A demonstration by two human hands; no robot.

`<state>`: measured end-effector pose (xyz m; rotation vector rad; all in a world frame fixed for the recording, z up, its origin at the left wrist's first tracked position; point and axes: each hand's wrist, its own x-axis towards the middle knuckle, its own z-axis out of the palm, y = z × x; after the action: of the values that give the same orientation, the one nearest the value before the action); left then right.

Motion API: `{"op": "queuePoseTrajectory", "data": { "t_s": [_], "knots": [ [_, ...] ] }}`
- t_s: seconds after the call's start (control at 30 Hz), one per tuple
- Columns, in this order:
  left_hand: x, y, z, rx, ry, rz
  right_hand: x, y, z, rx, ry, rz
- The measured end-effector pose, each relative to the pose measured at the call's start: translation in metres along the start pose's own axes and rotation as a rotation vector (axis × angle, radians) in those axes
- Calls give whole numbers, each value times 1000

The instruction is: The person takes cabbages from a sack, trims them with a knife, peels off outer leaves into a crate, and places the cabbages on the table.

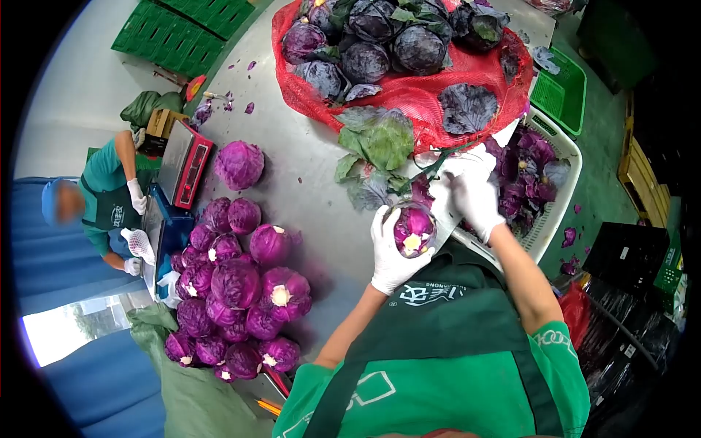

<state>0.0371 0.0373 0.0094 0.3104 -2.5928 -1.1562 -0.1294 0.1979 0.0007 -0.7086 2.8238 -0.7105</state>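
My left hand, in a white glove, is wrapped around a red cabbage whose pale cut stem faces up. Just right of it is my right hand, also gloved, its fingers smeared by motion. A pale shape lies between the two hands, and I cannot make out what it is. Loose outer leaves lie on the table beyond my left hand. Past them, a red mesh bag holds dark, unpeeled red cabbages. A white basket of purple leaves stands beside my right hand.
Peeled red cabbages are heaped on the metal table at left, with a single cabbage above them. Beyond is a red-framed scale and a co-worker. A green crate and black boxes stand at right.
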Motion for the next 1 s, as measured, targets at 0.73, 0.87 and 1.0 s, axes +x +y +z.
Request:
{"op": "queuePoseTrajectory", "data": {
  "t_s": [0.73, 0.87, 1.0],
  "knots": [
    [23, 12, 4, -10, -145, 52, -54, 0, 8, 641, -43, 144],
    [29, 33, -1, 211, -256, -62, -90, -10, -15, 415, 18, 9],
    [42, 43, 2, 212, -341, -210, -115, -15, -15, 280, -166, 0]
  ]
}}
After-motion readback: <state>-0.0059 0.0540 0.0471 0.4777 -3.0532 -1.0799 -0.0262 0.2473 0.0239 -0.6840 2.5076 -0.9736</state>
